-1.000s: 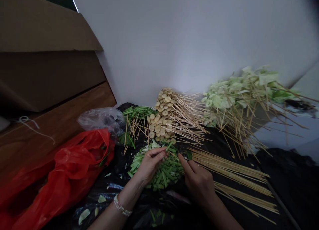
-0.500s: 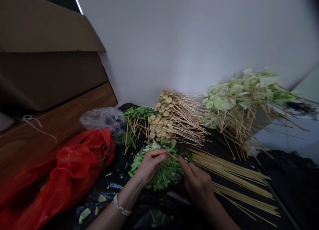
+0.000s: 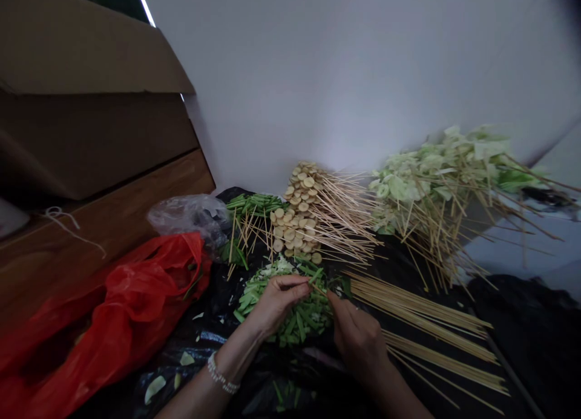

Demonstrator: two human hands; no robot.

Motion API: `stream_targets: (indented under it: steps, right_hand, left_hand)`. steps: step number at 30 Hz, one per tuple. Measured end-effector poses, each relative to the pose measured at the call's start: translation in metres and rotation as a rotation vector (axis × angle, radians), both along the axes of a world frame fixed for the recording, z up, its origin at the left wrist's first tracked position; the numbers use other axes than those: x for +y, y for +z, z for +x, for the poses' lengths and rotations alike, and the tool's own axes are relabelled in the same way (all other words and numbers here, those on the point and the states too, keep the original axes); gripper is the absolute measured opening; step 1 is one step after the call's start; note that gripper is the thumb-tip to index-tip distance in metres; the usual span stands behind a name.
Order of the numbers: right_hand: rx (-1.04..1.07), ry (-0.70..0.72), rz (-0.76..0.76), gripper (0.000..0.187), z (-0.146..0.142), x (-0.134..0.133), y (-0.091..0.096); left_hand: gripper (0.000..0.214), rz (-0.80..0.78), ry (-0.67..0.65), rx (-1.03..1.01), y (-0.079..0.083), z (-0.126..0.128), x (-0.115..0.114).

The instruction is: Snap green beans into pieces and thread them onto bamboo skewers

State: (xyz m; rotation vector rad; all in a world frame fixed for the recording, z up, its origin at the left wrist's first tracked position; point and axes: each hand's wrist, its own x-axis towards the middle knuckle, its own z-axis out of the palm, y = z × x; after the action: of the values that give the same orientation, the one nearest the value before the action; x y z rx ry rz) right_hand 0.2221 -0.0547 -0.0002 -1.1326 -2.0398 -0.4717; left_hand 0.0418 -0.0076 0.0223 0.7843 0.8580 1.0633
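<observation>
No text, label, brand, number or sign can be read anywhere in view
</observation>
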Motion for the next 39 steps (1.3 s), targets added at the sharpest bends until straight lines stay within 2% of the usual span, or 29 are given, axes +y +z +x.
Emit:
stream_targets:
  steps: [4, 12, 14, 17, 19, 21, 25, 29, 31, 34, 39]
  right_hand:
    - [-0.005, 0.011, -0.024, 0.036, 0.001, -0.001, -0.002]
    - [-0.037, 0.046, -0.009, 0.032, 0.002, 0.003, -0.007]
    - [-0.038, 0.007, 0.005, 0.031, 0.002, 0.004, -0.003]
    - [-0.022, -0.047, 0.006, 0.030, 0.005, 0.006, 0.003]
    - [-0.011, -0.090, 0.013, 0.030, 0.010, 0.008, 0.006]
    - [-0.012, -0.134, 0.029, 0.028, 0.015, 0.010, 0.008]
    - [-0.024, -0.161, 0.026, 0.026, 0.019, 0.013, 0.008]
    - [-0.031, -0.152, 0.004, 0.027, 0.018, 0.013, 0.006]
    - [-0.037, -0.151, -0.001, 0.028, 0.017, 0.013, 0.005]
    - [-0.041, -0.151, -0.002, 0.029, 0.016, 0.012, 0.003]
    - [-0.024, -0.113, -0.033, 0.030, 0.013, 0.012, 0.003]
  left_hand:
    - [0.021, 0.060, -0.005, 0.046, -0.001, -0.001, 0.000]
    - [0.016, 0.209, -0.115, 0.167, -0.002, 0.010, -0.007]
    - [0.017, 0.224, -0.068, 0.186, -0.002, 0.005, -0.003]
    - [0.024, 0.218, 0.070, 0.187, -0.002, -0.009, 0.008]
    - [0.028, 0.234, 0.099, 0.229, 0.001, -0.019, 0.015]
    - [0.025, 0.312, 0.053, 0.357, 0.004, -0.028, 0.020]
    - [0.012, 0.578, -0.081, 0.729, 0.009, -0.042, 0.024]
    - [0.027, 0.744, -0.318, 1.001, 0.012, -0.051, 0.021]
    - [0.035, 0.794, -0.396, 1.108, 0.014, -0.052, 0.017]
    - [0.037, 0.850, -0.408, 1.262, 0.015, -0.048, 0.012]
    - [0.022, 0.899, -0.302, 1.484, 0.013, -0.038, 0.009]
